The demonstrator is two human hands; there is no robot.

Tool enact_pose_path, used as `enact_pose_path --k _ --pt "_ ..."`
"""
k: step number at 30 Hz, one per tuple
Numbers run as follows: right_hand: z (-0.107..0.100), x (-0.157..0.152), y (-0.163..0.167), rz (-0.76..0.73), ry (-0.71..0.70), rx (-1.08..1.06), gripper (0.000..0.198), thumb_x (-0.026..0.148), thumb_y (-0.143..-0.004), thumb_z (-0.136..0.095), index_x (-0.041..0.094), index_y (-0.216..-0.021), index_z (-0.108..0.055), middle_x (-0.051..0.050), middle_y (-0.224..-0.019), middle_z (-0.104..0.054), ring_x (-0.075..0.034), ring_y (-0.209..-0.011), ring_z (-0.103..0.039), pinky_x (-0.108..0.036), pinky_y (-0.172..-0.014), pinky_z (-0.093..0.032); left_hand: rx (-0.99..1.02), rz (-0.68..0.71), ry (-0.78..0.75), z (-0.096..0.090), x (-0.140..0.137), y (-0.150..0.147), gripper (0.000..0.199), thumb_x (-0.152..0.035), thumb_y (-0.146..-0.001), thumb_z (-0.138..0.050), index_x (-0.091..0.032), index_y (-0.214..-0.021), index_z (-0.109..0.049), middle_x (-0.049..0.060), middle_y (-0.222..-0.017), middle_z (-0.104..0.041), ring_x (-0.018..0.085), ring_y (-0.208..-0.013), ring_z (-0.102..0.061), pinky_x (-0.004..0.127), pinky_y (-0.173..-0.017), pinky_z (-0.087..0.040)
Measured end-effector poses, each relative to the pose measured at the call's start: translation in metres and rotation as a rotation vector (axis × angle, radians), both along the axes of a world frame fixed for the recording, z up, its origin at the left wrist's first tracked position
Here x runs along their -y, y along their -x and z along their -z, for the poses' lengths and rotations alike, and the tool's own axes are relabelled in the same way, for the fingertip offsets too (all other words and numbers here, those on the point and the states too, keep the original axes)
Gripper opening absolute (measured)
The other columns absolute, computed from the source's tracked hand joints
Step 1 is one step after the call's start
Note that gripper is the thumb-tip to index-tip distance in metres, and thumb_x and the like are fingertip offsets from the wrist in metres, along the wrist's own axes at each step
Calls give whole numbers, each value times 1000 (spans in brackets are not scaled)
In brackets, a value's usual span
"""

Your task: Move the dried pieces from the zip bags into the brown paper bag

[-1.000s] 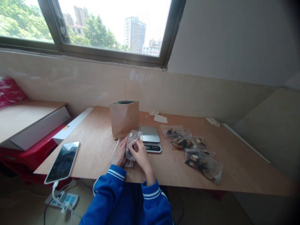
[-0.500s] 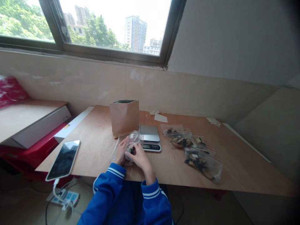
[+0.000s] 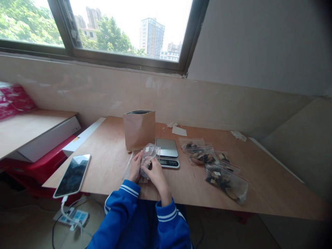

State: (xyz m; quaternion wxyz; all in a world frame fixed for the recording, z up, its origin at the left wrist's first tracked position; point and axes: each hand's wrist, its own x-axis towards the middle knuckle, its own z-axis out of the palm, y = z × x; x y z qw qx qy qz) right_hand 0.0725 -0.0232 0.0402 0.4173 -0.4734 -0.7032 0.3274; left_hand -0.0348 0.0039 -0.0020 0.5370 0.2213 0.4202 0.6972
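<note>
Both hands hold a small clear plastic bag (image 3: 149,154) just above the wooden table (image 3: 109,162), near its front edge. My left hand (image 3: 135,168) grips the bag's left side. My right hand (image 3: 155,173) pinches its right side, where something dark shows inside. A small digital scale (image 3: 167,152) sits right behind the bag. A brown paper pouch (image 3: 139,130) stands open behind the scale's left side. Several clear zip bags (image 3: 216,166) with dark and tan pieces lie to the right.
A phone (image 3: 73,174) on a charging cable lies at the table's left front corner. A white box (image 3: 82,137) runs along the left edge, with a red crate (image 3: 38,167) beyond. Paper scraps (image 3: 178,131) lie near the back wall.
The hands stayed in place and shifted their hold on the bag slightly. The view drifted a little to the left.
</note>
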Motion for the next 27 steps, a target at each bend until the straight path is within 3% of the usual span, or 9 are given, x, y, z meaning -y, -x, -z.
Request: enact_pose_path --k 9,17,27 --pt "-3 -3 0 71 -25 -42 23 12 -77 -56 21 -96 -66 -8 -103 -67 -24 -98 -63 -37 -90 -49 8 -34 -24 2 -2 -1 19 -35 -77 -69 -18 -85 -72 6 -90 -73 18 -84 -66 27 -80 -50" --pt "-13 -2 -5 126 -36 -194 25 21 -80 -58 23 -104 -68 -6 -109 -70 -24 -98 -65 -37 -88 -52 52 -46 -1 3 -3 0 24 -38 -74 -71 -16 -83 -69 3 -81 -71 15 -71 -64 25 -69 -50" --pt "-6 -9 -19 214 -78 -257 29 27 -83 -60 21 -111 -66 -8 -115 -69 -25 -105 -64 -40 -94 -50 67 -10 18 1 -3 0 16 -32 -76 -67 -16 -80 -67 4 -80 -72 16 -70 -65 27 -68 -52"
